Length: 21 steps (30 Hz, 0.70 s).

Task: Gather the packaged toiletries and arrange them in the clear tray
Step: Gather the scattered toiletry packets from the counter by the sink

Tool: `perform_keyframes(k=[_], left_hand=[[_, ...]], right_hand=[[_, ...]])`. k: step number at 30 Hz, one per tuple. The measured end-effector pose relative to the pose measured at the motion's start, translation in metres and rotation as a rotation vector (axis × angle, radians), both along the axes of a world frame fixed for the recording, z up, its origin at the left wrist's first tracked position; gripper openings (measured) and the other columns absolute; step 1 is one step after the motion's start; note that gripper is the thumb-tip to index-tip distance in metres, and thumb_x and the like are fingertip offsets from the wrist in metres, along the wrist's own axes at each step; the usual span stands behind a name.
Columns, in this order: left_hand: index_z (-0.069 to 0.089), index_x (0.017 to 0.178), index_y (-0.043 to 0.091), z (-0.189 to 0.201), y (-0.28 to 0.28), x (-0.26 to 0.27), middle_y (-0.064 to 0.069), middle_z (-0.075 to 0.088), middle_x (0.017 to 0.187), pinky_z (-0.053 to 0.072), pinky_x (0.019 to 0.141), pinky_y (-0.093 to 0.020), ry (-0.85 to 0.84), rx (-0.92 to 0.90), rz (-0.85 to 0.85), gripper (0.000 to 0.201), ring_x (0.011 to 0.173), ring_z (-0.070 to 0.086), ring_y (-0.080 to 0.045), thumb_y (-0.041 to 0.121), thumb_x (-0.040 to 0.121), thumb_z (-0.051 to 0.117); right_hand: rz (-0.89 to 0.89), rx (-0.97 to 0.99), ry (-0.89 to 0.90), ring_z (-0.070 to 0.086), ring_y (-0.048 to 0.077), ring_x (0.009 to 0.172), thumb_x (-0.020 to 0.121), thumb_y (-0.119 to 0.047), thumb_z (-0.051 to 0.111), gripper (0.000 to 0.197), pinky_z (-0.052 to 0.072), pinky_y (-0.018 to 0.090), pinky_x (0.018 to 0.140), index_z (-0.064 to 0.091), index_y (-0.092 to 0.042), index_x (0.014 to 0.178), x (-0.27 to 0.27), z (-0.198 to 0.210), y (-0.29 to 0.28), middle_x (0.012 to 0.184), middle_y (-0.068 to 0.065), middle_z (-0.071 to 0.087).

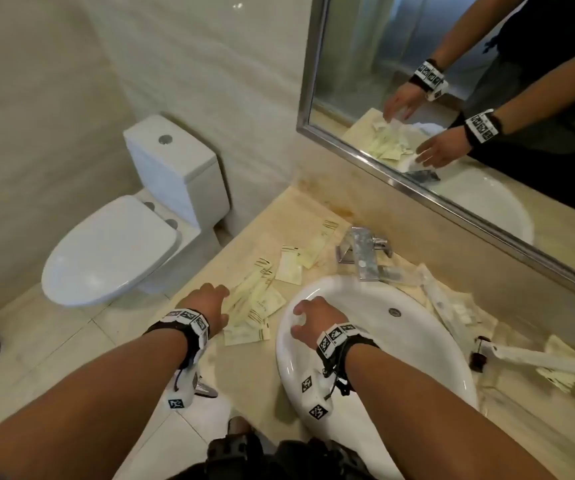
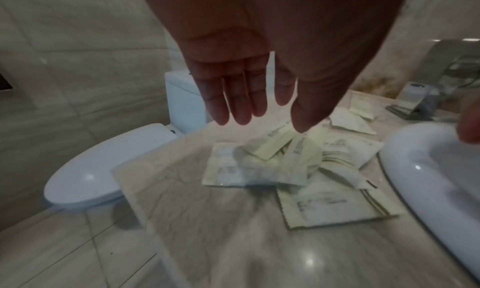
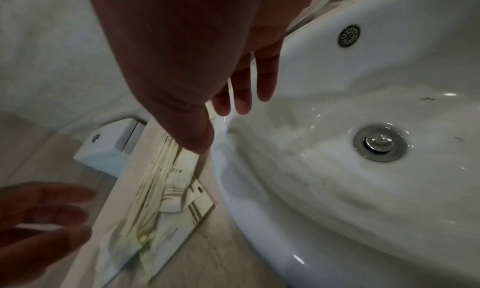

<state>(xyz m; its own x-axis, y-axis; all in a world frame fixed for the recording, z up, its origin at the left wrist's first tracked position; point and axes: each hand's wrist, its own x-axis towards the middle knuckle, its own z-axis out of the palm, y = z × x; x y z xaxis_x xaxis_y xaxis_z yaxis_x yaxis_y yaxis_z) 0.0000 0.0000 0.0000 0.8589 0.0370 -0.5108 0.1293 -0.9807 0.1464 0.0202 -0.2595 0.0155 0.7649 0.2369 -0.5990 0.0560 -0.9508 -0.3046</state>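
Lower centre: right hand [image 1: 308,318] over the sink [image 1: 417,348] rim, grip spread, holding nothing.
Lower left of centre: left hand [image 1: 206,303] above the bench [image 1: 244,375], grip spread and empty, fingertips [image 2: 241,115] just short of the packets [image 1: 258,306].
Centre: packets lie loose in a pile on the bench, just left of the sink.
Right edge: clear tray [image 1: 452,306] beside the sink, behind the tap [image 1: 365,254].
Upper left: toilet [image 1: 113,251].

Soft, even light fills the head view, its edges bowed, while both wrist views are dimmer and motion-blurred, with small glints on the white sink [image 3: 337,169].
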Motion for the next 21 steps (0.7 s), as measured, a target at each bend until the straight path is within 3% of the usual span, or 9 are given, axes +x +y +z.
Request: perform_keyframes(k=[6,11,16,21], left_hand=[[0.040,0.142,0.031,-0.014,-0.003,-0.006,-0.002,0.051,0.136,0.047,0.096,-0.037,0.131,0.013,-0.137,0.060,0.119,0.054,-0.025,0.047,0.088,0.061],[0.047,0.137,0.029,-0.029,-0.015,-0.010,-0.001,0.057,0.135,0.045,0.099,-0.035,0.171,0.003,-0.210,0.048,0.122,0.056,-0.024,0.041,0.092,0.057],[0.038,0.144,0.025,-0.042,-0.018,-0.022,-0.007,0.052,0.137,0.046,0.100,-0.040,0.173,0.027,-0.225,0.056,0.122,0.054,-0.030,0.036,0.092,0.055],[0.030,0.148,0.026,-0.051,-0.016,-0.031,-0.009,0.050,0.135,0.046,0.098,-0.041,0.140,-0.025,-0.162,0.063,0.120,0.054,-0.030,0.032,0.090,0.056]], right_hand=[[0.225,-0.016,-0.006,0.045,0.021,0.135,0.085,-0.048,0.066,0.063,0.044,0.039,0.107,0.051,-0.032,0.144,0.008,-0.016,0.042,0.149,-0.001,0.042],[0.327,-0.033,-0.045,0.032,0.023,0.145,0.085,-0.044,0.071,0.072,0.036,0.044,0.115,0.045,-0.023,0.148,0.009,-0.031,0.068,0.160,0.001,0.030],[0.429,-0.115,-0.136,0.041,0.029,0.135,0.079,-0.038,0.076,0.070,0.042,0.044,0.103,0.046,-0.025,0.141,0.005,-0.046,0.078,0.145,0.006,0.042],[0.479,-0.150,-0.219,0.040,0.032,0.127,0.079,-0.026,0.073,0.067,0.040,0.044,0.099,0.045,-0.025,0.139,-0.008,-0.061,0.081,0.138,0.008,0.042]])
